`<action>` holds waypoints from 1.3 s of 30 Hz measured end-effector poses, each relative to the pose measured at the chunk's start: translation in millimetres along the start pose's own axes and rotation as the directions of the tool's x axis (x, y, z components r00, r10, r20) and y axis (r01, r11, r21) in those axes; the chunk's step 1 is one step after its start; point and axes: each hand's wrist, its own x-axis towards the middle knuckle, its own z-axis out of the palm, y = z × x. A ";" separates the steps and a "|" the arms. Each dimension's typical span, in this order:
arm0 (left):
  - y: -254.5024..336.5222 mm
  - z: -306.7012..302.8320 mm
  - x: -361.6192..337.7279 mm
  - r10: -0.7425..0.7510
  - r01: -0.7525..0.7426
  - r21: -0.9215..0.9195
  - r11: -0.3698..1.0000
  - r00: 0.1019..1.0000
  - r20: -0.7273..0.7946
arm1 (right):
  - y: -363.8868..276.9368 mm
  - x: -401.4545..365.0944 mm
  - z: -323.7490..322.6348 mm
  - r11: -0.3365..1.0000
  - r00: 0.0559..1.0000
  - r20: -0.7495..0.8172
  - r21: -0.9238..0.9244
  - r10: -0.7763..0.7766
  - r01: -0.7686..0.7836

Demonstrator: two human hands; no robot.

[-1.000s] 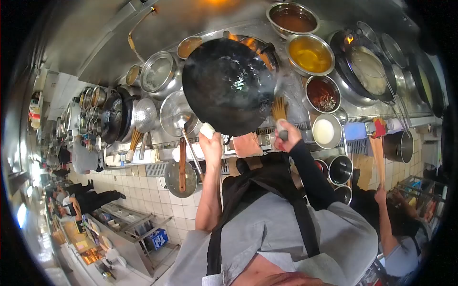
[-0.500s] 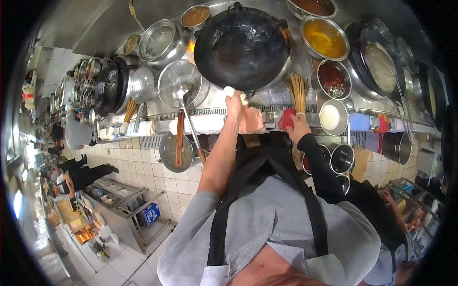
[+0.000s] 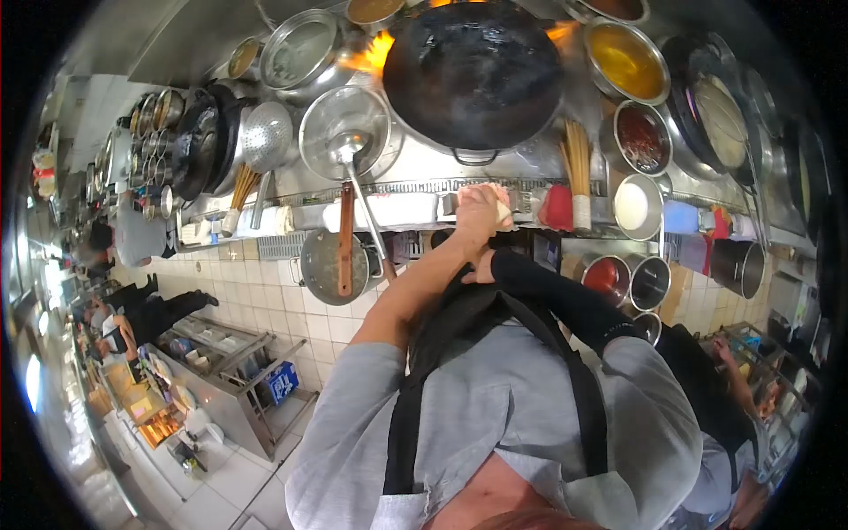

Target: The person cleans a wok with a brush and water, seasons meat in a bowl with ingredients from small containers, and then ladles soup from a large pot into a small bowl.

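Observation:
My left hand [image 3: 478, 210] is closed on a pinkish cloth [image 3: 503, 208] at the counter's front edge, just below the large black wok [image 3: 473, 79]. Close to my body, my right hand [image 3: 481, 268] is beneath the left wrist; its fingers are partly hidden, and whether it holds anything does not show. The wok looks dark and wet inside, with flames at its left and right sides. To the right, a red cloth [image 3: 556, 208] lies beside an upright bamboo brush [image 3: 576, 168]. A metal ladle [image 3: 347, 147] rests over a round strainer [image 3: 325, 115] on the left.
Bowls of yellow liquid [image 3: 627, 64], red sauce [image 3: 643, 140] and white contents [image 3: 632, 206] line the right side. A pan [image 3: 320, 269] sits below the counter at left. A co-worker in black [image 3: 693, 380] stands at right; other people are at far left.
My right hand has left the red cloth and moved in toward my body. My left hand has moved from the wok's rim down to the pinkish cloth. Flames around the wok look larger.

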 end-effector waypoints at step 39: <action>-382.0 121.3 -337.4 -0.645 0.441 -0.891 -0.109 0.651 0.401 | -149.4 309.9 -321.7 -0.503 0.994 -0.082 0.858 0.067 0.105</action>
